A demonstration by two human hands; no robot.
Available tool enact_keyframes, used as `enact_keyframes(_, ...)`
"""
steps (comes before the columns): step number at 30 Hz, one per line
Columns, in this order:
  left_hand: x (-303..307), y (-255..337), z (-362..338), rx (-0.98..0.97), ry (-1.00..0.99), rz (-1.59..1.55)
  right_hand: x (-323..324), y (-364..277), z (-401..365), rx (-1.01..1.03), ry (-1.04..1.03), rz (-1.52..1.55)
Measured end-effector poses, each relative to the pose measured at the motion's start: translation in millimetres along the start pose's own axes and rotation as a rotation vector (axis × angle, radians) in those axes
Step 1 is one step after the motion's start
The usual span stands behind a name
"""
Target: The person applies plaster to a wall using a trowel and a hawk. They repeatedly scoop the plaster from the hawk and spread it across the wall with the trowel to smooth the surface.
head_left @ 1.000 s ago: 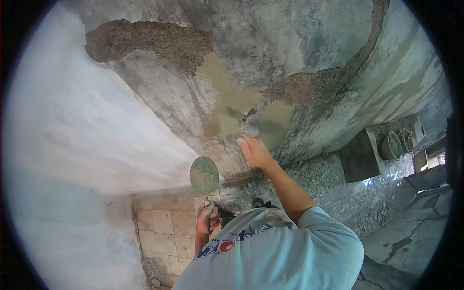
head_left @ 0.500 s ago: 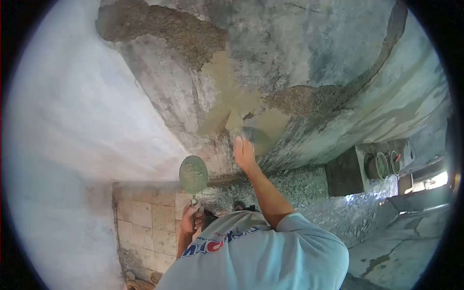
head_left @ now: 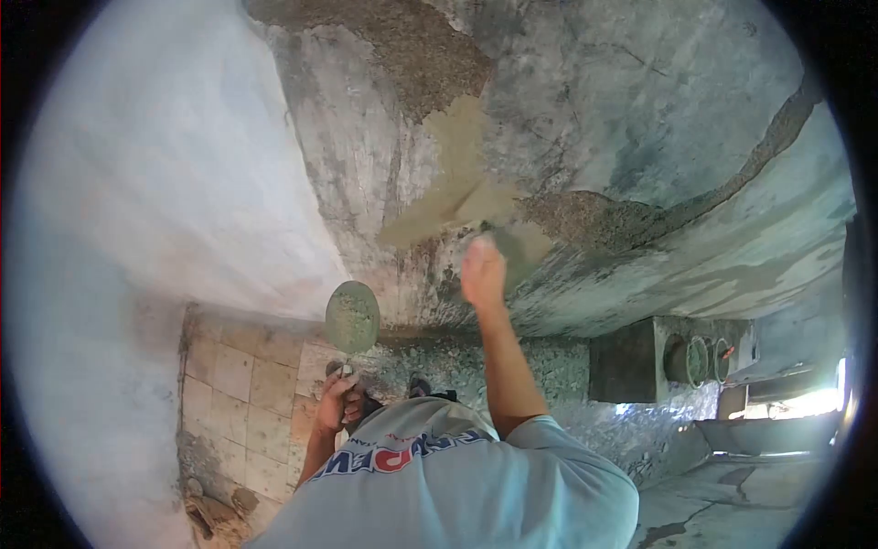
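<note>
My left hand (head_left: pixel 340 403) is closed around the handle of a round pan (head_left: pixel 352 317), held low in front of me with greenish-grey mortar on its face. My right arm reaches forward to the wall, where my right hand (head_left: pixel 483 274) is closed and slightly blurred. It grips a trowel (head_left: pixel 476 225), mostly hidden by the hand and the mortar-coloured surface behind it. Beyond it, a smooth patch of wet mortar (head_left: pixel 457 146) spreads over the old grey wall, reaching up to a rough bare area (head_left: pixel 412 55).
A white wall (head_left: pixel 183 183) meets the grey wall at my left. Floor tiles (head_left: pixel 247 393) lie below left, beside rubble-strewn ground (head_left: pixel 540 371). At right stands a dark block (head_left: pixel 626 361) with a bucket (head_left: pixel 679 359) next to it. A rough strip (head_left: pixel 585 220) crosses the wall.
My right hand has moved slightly up and right along the mortar patch, and the trowel blade shows less. The view has shifted, while the pan stays in my left hand.
</note>
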State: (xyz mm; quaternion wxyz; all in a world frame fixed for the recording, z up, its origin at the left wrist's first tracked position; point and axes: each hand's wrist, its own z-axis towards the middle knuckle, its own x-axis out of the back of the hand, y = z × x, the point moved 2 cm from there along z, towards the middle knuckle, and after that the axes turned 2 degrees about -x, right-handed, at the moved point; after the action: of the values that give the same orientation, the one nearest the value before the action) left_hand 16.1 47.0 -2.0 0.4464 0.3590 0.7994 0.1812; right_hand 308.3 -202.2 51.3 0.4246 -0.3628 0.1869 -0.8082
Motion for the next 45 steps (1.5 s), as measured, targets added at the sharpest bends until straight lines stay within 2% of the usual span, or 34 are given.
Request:
enact_keyframes(2,-5,1,2,0.008,-0.011,0.008,-25,21,-35,-0.161,-0.113,0.050)
enact_keyframes(4,-10,5,2,-0.018,-0.036,0.013,-24,18,-53,-0.225,-0.159,0.112)
enact_keyframes(8,-5,5,4,-0.028,-0.086,0.013,-6,13,-76,-0.202,-0.175,0.175)
enact_keyframes(12,-2,3,1,-0.014,-0.050,0.019,19,6,-46,-0.389,-0.310,0.302)
enact_keyframes(14,-1,1,-1,-0.002,-0.025,0.006,12,19,-36,0.011,-0.215,-0.021)
enact_keyframes(16,0,3,-1,0.006,-0.014,-0.012,37,-25,0,0.177,-0.286,-0.113)
enact_keyframes(17,1,4,-2,0.005,-0.024,-0.021,36,-23,5,0.182,-0.408,-0.088)
enact_keyframes(20,2,6,0,-0.009,-0.027,-0.044,41,-34,12,0.139,-0.517,-0.272)
enact_keyframes(22,1,6,0,-0.026,0.009,-0.058,47,-50,26,0.153,-0.544,-0.354)
enact_keyframes(26,4,6,10,-0.025,-0.055,-0.067,47,-67,28,0.167,-0.621,-0.479)
enact_keyframes(29,6,3,18,-0.051,-0.089,-0.072,37,-62,17,0.091,-0.619,-0.421)
enact_keyframes(32,-1,10,19,-0.078,-0.091,-0.047,50,-61,36,0.121,-0.492,-0.637)
enact_keyframes(38,-1,11,24,-0.083,-0.095,-0.034,104,-63,75,0.262,-0.230,-0.415)
enact_keyframes(41,-4,14,13,-0.085,-0.072,-0.035,129,-54,86,0.195,-0.204,-0.381)
enact_keyframes(44,-4,14,7,-0.067,-0.036,-0.046,150,-37,90,-0.206,-0.175,0.057)
enact_keyframes(45,-2,12,6,-0.063,-0.022,-0.034,146,-41,89,-0.164,-0.204,0.004)
